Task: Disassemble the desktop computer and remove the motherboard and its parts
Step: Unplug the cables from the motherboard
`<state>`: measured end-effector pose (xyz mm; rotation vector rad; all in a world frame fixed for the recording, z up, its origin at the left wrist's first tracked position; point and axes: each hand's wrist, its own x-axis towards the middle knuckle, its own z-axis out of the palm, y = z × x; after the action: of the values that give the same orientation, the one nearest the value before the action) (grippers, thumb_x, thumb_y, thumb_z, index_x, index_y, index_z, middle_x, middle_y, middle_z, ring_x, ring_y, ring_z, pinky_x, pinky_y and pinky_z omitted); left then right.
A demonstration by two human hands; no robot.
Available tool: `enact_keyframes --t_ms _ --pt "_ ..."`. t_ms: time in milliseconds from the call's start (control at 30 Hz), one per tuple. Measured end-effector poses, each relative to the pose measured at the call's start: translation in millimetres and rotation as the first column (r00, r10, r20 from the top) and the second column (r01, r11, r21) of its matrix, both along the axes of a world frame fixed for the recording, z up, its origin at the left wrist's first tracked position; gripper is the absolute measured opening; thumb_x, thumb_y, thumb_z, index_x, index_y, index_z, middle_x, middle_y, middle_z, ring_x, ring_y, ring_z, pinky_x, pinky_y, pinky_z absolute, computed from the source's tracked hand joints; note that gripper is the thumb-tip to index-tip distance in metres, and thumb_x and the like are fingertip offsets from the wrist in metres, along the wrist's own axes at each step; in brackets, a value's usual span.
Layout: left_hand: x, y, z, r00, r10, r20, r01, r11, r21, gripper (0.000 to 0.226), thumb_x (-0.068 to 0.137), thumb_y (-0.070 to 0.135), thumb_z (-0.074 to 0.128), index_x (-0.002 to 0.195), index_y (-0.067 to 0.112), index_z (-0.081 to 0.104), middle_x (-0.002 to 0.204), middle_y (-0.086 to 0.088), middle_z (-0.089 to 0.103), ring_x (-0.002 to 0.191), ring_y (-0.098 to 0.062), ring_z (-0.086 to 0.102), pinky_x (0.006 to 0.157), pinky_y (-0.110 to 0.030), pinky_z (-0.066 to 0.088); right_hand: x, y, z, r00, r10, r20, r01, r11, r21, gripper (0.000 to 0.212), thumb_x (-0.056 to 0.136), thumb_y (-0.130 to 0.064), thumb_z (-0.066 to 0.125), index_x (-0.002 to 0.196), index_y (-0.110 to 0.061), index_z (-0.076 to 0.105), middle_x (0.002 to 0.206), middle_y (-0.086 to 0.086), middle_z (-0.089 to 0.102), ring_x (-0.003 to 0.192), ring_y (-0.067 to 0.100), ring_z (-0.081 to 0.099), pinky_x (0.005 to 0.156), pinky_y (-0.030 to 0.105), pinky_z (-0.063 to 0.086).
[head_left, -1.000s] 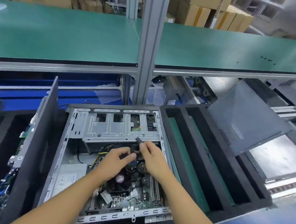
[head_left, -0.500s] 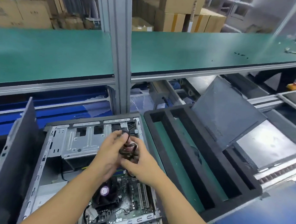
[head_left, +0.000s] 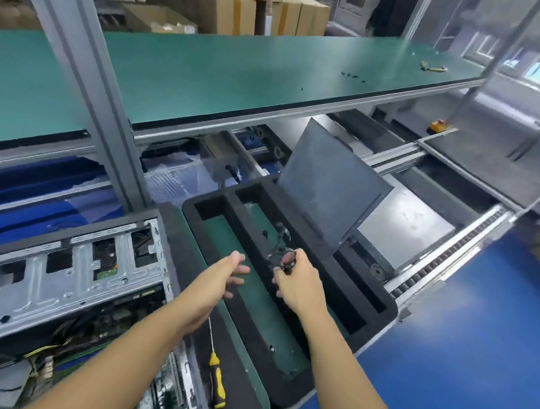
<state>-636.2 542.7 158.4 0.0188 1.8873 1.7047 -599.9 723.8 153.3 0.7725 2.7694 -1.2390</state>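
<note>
Desktop computer case (head_left: 67,290) lay open on its side just left of the black foam tray (head_left: 346,272), its bare metal drive cage (head_left: 49,282) facing up. The motherboard (head_left: 168,391) sat inside the case at the end nearest the tray's near corner, with yellow and black wires bunched beside it.

Both bare hands hung over the tray. The left hand (head_left: 223,280) hovered above the tray's left, green-floored slot with its fingers (head_left: 242,269) loose and spread, holding nothing. The right hand (head_left: 298,285) was over the foam ridge in the middle of the tray, its fingers pinching a small coiled black cable (head_left: 289,262). A few small dark parts (head_left: 279,233) lay in the slot just beyond that hand. Whether they joined the cable could not be told.

A screwdriver (head_left: 216,381) with a yellow and black handle lay on the foam strip at the tray's left edge, between the tray and the case, its thin shaft pointing up toward the left wrist.

A grey side panel (head_left: 329,189) leaned tilted against the tray's far right corner. Above and behind the tray ran a green-topped shelf (head_left: 239,72) with scattered small black screws (head_left: 352,75) and a hand tool (head_left: 432,68) on it. An aluminium post (head_left: 89,82) rose behind the tray's left side. Cardboard boxes (head_left: 258,10) stood stacked well beyond the shelf. Blue floor (head_left: 458,358) showed to the right of the tray.
</note>
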Motion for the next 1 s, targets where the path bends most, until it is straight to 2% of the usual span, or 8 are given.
enact_keyframes --t_ms 100,233,333,400,500,700,867,1000 --pt "2.0 14.4 -15.5 0.999 -0.028 0.041 0.03 0.998 -0.05 0.034 0.106 0.046 0.03 0.121 0.033 0.058 0.116 0.008 0.069 0.106 -0.013 0.063 0.078 -0.028 0.045 -8.2 44.7 -17.4 0.985 -0.079 0.154 0.05 0.982 0.183 0.02 0.093 -0.033 0.057 0.109 -0.026 0.046 0.1 0.001 0.067 0.081 0.029 0.062 0.066 0.035 0.049" --pt "-7.0 24.5 -26.9 0.996 -0.013 0.088 0.025 0.991 -0.133 0.032 0.106 0.044 0.033 0.116 0.028 0.059 0.116 0.004 0.067 0.104 -0.016 0.061 0.077 -0.029 0.043 -37.1 71.6 -34.1 0.966 -0.139 0.217 0.098 0.976 0.193 0.035 0.09 -0.038 0.061 0.123 -0.036 0.052 0.112 -0.002 0.067 0.09 0.027 0.062 0.071 0.032 0.05" --pt "-17.5 26.7 -33.5 0.995 0.015 0.1 0.002 0.986 -0.166 0.03 0.106 0.044 0.034 0.115 0.027 0.058 0.116 0.004 0.066 0.104 -0.016 0.061 0.078 -0.029 0.043 -57.4 70.3 -49.1 0.946 -0.112 0.306 0.086 0.992 0.095 0.076 0.089 -0.039 0.069 0.152 -0.035 0.027 0.147 0.008 0.041 0.118 0.032 0.055 0.085 0.038 0.049" --pt "-22.0 26.5 -36.7 0.995 0.026 0.091 -0.008 0.983 -0.185 0.03 0.105 0.044 0.035 0.113 0.027 0.059 0.115 0.005 0.065 0.104 -0.016 0.06 0.078 -0.029 0.043 -59.6 63.3 -59.7 0.894 -0.168 0.415 0.144 0.986 0.089 0.092 0.089 -0.037 0.069 0.157 -0.023 0.009 0.156 0.014 0.021 0.131 0.037 0.042 0.1 0.045 0.042" --pt "-28.1 22.4 -38.3 0.999 0.032 0.035 -0.024 0.98 -0.197 0.026 0.105 0.04 0.038 0.111 0.028 0.06 0.113 0.007 0.066 0.104 -0.014 0.062 0.078 -0.028 0.045 -52.8 45.5 -70.9 0.898 -0.213 0.385 0.146 0.969 0.198 0.072 0.094 -0.028 0.058 0.153 -0.016 0.018 0.151 0.015 0.027 0.13 0.036 0.041 0.103 0.046 0.04" --pt "-37.7 1.9 -26.2 0.995 0.001 -0.096 -0.022 0.977 -0.213 0.027 0.105 0.026 0.04 0.103 0.026 0.066 0.099 0.005 0.073 0.086 -0.011 0.071 0.07 -0.027 0.05 -57.4 -8.3 -44.6 0.991 -0.097 0.089 0.103 0.992 -0.072 0.025 0.091 -0.012 0.048 0.11 -0.021 0.061 0.118 0.002 0.06 0.103 0.023 0.059 0.091 0.036 0.05" --pt "-32.3 -35.0 -6.9 0.95 0.104 -0.295 -0.135 0.987 -0.088 0.031 0.103 0.019 0.041 0.094 0.032 0.068 0.073 -0.002 0.07 0.054 -0.017 0.061 0.046 -0.023 0.041 -60.7 -59.9 -9.3 0.997 -0.013 -0.076 -0.001 0.984 -0.178 0.021 0.091 -0.014 0.043 0.086 -0.022 0.061 0.083 -0.004 0.066 0.073 0.017 0.06 0.062 0.03 0.047" --pt "-27.1 -86.3 5.5 0.905 0.18 -0.386 -0.243 0.963 -0.121 0.034 0.1 0.018 0.042 0.091 0.038 0.066 0.05 0.003 0.053 0.044 -0.01 0.041 0.044 -0.019 0.036 -59.2 -100.6 6.0 0.985 0.074 -0.156 -0.111 0.964 -0.243 0.023 0.088 -0.009 0.043 0.076 -0.021 0.059 0.074 -0.001 0.067 0.062 0.014 0.053 0.054 0.025 0.039"
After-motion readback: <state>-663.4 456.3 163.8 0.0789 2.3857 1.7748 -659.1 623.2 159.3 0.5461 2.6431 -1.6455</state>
